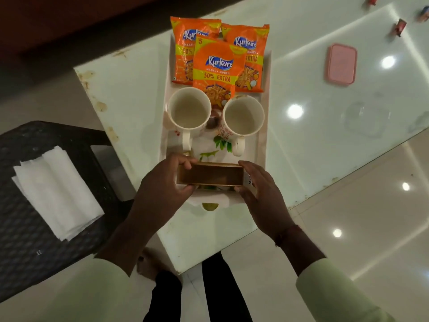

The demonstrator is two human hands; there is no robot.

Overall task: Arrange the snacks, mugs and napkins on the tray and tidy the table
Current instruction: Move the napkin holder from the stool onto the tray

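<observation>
A white tray (264, 126) lies on the glass table. Three orange snack packets (217, 66) overlap at its far end. Two empty white mugs, one left (189, 110) and one right (243, 116), stand side by side in the middle with handles toward me. At the tray's near end sits an empty brown wooden napkin holder (210, 176). My left hand (162, 184) grips its left end and my right hand (260, 194) grips its right end. A stack of white napkins (55, 194) rests on the black chair at the left.
The black woven chair (27, 252) stands to the left of the table (130, 94). A pink lidded box (341, 65) and a clear container (364, 118) lie on the table's right side. Small red objects (399, 26) sit far right. My legs are below the table's near corner.
</observation>
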